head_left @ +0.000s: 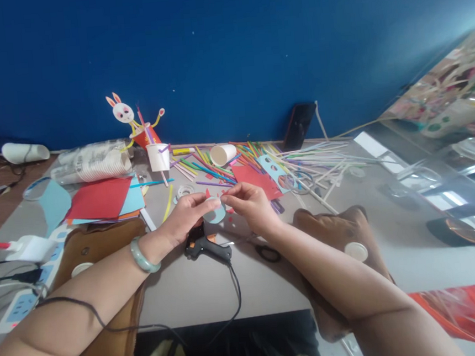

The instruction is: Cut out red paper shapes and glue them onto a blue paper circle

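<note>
My left hand, with a pale green bangle on the wrist, is closed in a pinch on a light blue paper piece with a curved cut edge. Close beside it, my right hand pinches at the piece's upper right edge; what lies between its fingertips is too small to make out. Under the left hand, a black glue gun lies on the table, its cord running toward me. Scissors with black handles rest below my right wrist. Small red paper scraps surround the blue piece.
Many coloured pipe cleaners spread along the back, around a white paper cup. A rabbit figure stands behind another cup. Red paper lies left. Brown cushions sit beneath both forearms. A phone leans against the wall.
</note>
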Action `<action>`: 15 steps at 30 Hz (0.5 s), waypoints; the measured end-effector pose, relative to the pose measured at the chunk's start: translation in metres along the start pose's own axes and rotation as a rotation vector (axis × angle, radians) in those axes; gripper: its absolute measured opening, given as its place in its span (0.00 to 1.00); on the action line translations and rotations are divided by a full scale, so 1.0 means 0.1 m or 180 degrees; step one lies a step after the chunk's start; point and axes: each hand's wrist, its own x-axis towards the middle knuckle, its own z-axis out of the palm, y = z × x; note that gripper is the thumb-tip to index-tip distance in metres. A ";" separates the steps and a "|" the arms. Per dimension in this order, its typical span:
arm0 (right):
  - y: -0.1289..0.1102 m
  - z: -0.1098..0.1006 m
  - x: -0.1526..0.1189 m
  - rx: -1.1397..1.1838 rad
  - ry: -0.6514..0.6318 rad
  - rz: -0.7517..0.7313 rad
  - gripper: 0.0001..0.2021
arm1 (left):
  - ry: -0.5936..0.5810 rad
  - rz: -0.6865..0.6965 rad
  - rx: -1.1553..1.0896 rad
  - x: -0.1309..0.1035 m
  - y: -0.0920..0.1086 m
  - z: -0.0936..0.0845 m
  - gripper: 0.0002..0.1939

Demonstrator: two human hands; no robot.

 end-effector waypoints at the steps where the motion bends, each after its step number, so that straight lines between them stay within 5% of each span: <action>1: 0.00 0.00 0.00 0.0014 -0.0003 -0.0005 0.13 | -0.0122 -0.0035 -0.0089 0.00 0.00 0.00 0.19; 15: -0.03 0.03 -0.03 0.0020 -0.0025 0.0050 0.12 | -0.0031 0.0058 0.0116 -0.01 0.02 -0.01 0.14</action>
